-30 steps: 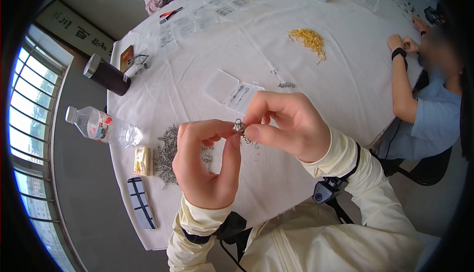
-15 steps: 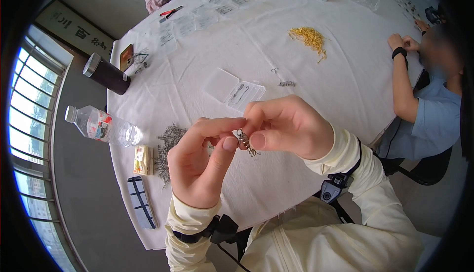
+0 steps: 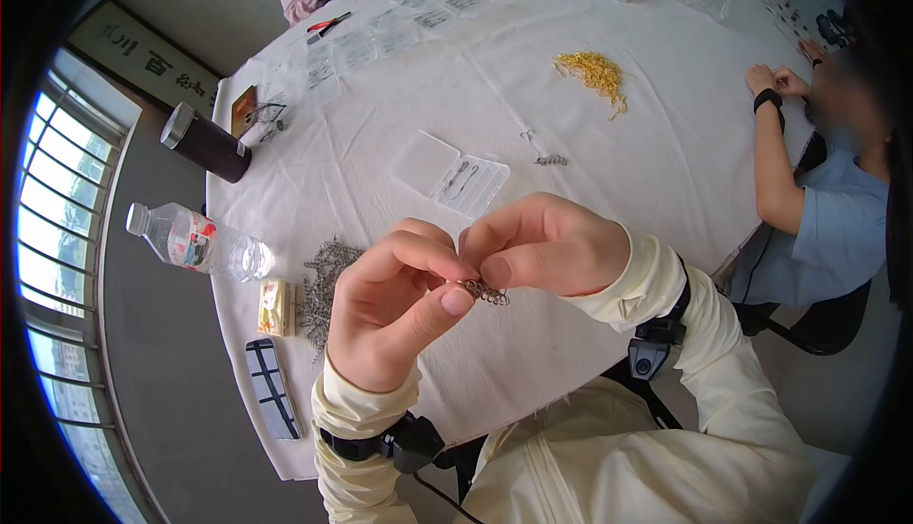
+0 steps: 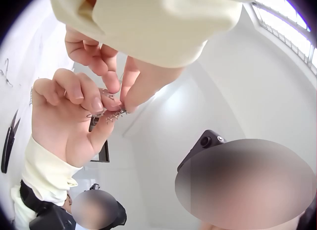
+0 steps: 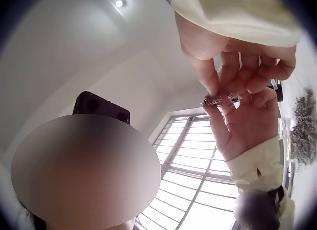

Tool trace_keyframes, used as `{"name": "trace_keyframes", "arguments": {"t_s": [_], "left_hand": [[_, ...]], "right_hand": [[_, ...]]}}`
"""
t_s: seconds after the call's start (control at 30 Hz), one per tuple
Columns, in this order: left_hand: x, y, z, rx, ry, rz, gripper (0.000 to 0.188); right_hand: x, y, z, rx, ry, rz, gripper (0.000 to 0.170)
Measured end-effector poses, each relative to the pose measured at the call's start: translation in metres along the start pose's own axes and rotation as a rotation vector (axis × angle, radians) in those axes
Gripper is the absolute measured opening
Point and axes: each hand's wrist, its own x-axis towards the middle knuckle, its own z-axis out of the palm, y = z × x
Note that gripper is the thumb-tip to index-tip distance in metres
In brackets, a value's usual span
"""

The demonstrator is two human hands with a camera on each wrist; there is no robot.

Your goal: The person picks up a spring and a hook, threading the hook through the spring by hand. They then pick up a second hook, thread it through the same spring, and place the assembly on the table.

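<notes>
Between both hands, above the table, is a small coiled wire piece (image 3: 490, 293) of dull metal with little loops. My left hand (image 3: 390, 300) pinches one end of it between thumb and index finger. My right hand (image 3: 556, 248) pinches it from the other side, the fingertips of both hands meeting; these hide part of the coil. In the left wrist view the coil (image 4: 116, 115) shows below the fingertips, and in the right wrist view the coil (image 5: 213, 99) lies across them. Beyond the hands an open clear plastic box (image 3: 480, 189) holds a few thin metal pieces.
A tangled heap of grey wire pieces (image 3: 323, 286) lies left of my left hand, near a tissue pack (image 3: 274, 308), a water bottle (image 3: 200, 242) and a dark flask (image 3: 207, 144). Farther off are a yellow pile (image 3: 594, 75) and red-handled pliers (image 3: 330, 26). A person (image 3: 827, 172) sits at right.
Both hands have lowered slightly and their fingertips have drawn closer together. The coiled piece has turned from hanging steeply to lying nearly level, sticking out to the right below the right thumb.
</notes>
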Motion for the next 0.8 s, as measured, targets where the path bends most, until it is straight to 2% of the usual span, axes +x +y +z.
{"name": "trace_keyframes", "arguments": {"t_s": [0.13,0.2,0.23,0.3,0.33,0.47,0.53,0.8], "left_hand": [[-0.001,-0.001,-0.002,0.086,0.006,0.032,0.012],[-0.001,0.0,-0.002,0.1,0.03,0.036,0.012],[-0.002,0.001,-0.002,0.114,0.054,0.039,0.011],[-0.001,0.003,0.003,0.092,0.089,0.016,0.011],[-0.001,0.003,0.004,0.069,0.121,-0.008,0.011],[-0.002,0.002,0.002,0.058,0.138,-0.027,0.011],[-0.002,0.002,0.0,0.199,0.146,0.003,0.011],[-0.003,0.002,0.003,0.366,0.161,0.036,0.012]], "right_hand": [[0.002,0.0,0.004,0.002,0.069,0.015,0.022],[0.001,-0.01,0.012,-0.281,0.232,-0.092,0.017],[-0.001,-0.012,0.013,-0.281,0.231,-0.092,0.017],[-0.003,-0.015,0.013,-0.904,0.297,-0.478,0.013],[-0.001,-0.013,0.01,-0.966,0.234,-0.598,0.021],[0.0,-0.013,0.014,-1.104,0.297,-0.653,0.018],[0.001,-0.011,0.012,-1.132,0.316,-0.724,0.018],[0.0,-0.009,0.013,-1.131,0.362,-0.667,0.011]]}}
